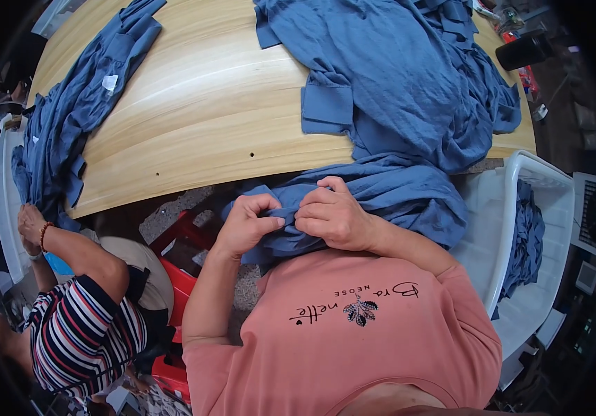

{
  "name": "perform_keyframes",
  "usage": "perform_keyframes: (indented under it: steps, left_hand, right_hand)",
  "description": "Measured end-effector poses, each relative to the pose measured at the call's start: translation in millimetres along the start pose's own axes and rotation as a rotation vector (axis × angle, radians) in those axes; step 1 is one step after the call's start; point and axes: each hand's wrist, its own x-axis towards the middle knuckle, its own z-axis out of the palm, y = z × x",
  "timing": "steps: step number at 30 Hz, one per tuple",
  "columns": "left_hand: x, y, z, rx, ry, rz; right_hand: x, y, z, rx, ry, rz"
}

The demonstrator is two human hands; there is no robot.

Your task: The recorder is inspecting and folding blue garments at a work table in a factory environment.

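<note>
A blue garment (409, 201) is bunched over the near edge of the table and hangs in folds above my lap. My left hand (251, 223) pinches its cloth between thumb and bent fingers. Close beside it, my right hand (334, 215) also grips the cloth, fingers curled and knuckles up. A short stretch of fabric lies between the two hands. What exactly sits under the fingertips is hidden. More blue garments (381, 69) are heaped on the table ahead, with a wide cuff (327, 107) spread at the pile's left side.
The wooden table (201, 104) has small holes near its front edge. At its left, a co-worker in a striped top (90, 333) handles another blue garment (90, 90). A white plastic bin (541, 173) holding blue cloth stands at my right. A red stool (180, 298) is at lower left.
</note>
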Motion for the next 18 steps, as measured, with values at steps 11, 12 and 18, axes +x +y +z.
perform_keyframes:
  steps: [11, 12, 18]
  left_hand:
    - [6.7, -15.4, 20.3, -0.241, -0.002, -0.090]
    - [5.7, -15.8, 18.8, -0.278, -0.030, -0.105]
    - [3.1, -20.1, 16.5, -0.380, -0.042, -0.095]
  right_hand:
    - [-0.9, -6.0, 4.2, -0.122, 0.185, -0.135]
    - [-1.2, -5.5, 4.9, -0.127, 0.159, -0.146]
    - [-1.5, -3.7, 9.1, -0.131, 0.102, -0.158]
